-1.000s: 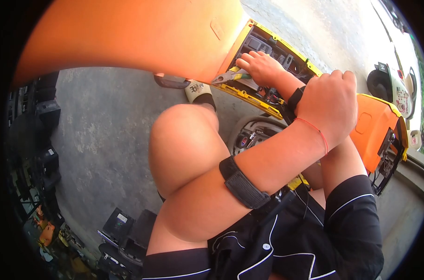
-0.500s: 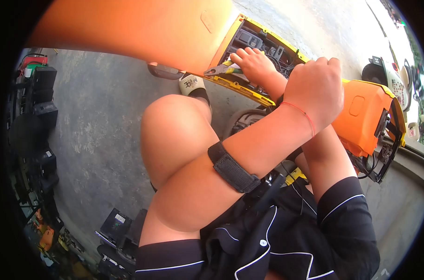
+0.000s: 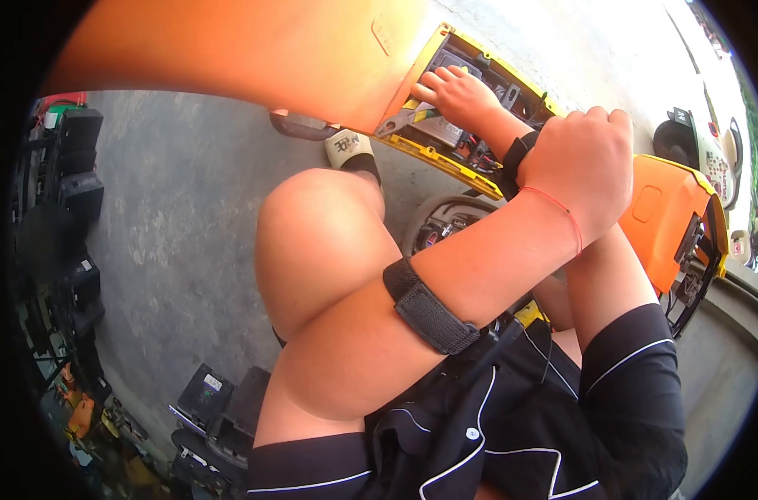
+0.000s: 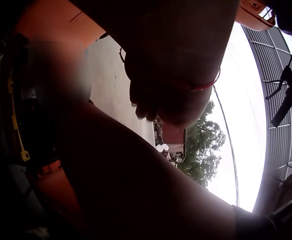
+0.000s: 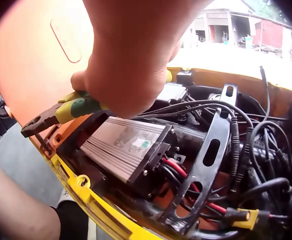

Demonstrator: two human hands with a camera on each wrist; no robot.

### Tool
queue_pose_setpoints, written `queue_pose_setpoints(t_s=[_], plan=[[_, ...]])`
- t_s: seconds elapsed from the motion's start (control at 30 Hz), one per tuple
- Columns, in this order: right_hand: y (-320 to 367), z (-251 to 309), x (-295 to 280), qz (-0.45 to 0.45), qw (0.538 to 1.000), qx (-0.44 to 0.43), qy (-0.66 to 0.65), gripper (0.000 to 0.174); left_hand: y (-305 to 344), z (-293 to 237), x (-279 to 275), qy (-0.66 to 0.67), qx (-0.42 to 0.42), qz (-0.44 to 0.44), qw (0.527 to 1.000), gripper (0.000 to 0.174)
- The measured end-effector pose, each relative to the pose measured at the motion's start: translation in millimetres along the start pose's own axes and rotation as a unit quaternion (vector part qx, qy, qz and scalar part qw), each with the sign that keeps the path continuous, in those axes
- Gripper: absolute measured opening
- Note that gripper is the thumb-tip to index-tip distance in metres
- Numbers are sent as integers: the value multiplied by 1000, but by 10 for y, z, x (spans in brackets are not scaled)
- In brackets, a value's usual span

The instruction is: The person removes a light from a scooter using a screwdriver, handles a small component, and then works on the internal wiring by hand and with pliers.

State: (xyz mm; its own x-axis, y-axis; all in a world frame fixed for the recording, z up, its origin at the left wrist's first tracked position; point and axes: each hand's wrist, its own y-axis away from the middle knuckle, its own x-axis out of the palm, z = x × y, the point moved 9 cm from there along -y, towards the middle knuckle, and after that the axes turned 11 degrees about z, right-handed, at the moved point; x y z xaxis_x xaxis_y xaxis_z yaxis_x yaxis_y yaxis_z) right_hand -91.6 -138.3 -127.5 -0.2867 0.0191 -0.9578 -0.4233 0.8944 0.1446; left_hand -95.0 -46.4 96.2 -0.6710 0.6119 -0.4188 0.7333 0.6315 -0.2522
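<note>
In the head view my right hand (image 3: 464,98) is over an open, yellow-rimmed compartment (image 3: 445,158). It grips pliers (image 5: 68,112) with yellow and green handles, their jaws pointing left near the compartment's corner. Below the hand lies a ribbed silver metal box (image 5: 123,145), with red and black wires (image 5: 178,170) beside it. My left hand (image 3: 580,171) hangs over the right forearm, its fingers loosely curled around nothing. In the left wrist view its fingertips (image 4: 142,116) dangle in the air. A red string circles the left wrist, and the left forearm lies across the knee.
A large orange panel (image 3: 254,67) rises on the compartment's left. A slotted black bracket (image 5: 206,155) and several cables (image 5: 241,130) cross the compartment. Another orange part (image 3: 670,221) stands at right, a white scooter (image 3: 725,158) beyond. Black boxes (image 3: 80,196) line the floor's left side.
My right hand has moved slightly toward the compartment's far side, and more of the silver box shows beneath it. The pliers stay in its grip. The left hand keeps its pose.
</note>
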Motion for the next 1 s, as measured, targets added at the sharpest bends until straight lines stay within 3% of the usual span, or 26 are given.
queue_pose_setpoints(t_s=[0.27, 0.4, 0.47, 0.53, 0.73, 0.87, 1.0], plan=[[235, 162, -5, 21, 998, 53, -10, 34, 26, -4, 47, -7, -2, 24, 1000, 12], [444, 364, -119, 35, 992, 119, -19, 32, 55, -20, 48, -11, 1, 37, 999, 13], [528, 449, -90, 75, 982, 165, -57, 27, 67, -29, 25, -7, 0, 42, 999, 13], [588, 575, -151, 54, 975, 204, -65, 25, 87, -35, 23, -6, 4, 43, 999, 14], [683, 953, -61, 91, 906, 385, -148, 25, 116, -70, 51, -7, 4, 61, 998, 15], [714, 873, -11, 78, 904, 384, -170, 27, 117, -91, 62, -4, 13, 55, 998, 15], [625, 512, -147, 50, 969, 205, -128, 31, 100, -101, 52, -1, 15, 54, 998, 14]])
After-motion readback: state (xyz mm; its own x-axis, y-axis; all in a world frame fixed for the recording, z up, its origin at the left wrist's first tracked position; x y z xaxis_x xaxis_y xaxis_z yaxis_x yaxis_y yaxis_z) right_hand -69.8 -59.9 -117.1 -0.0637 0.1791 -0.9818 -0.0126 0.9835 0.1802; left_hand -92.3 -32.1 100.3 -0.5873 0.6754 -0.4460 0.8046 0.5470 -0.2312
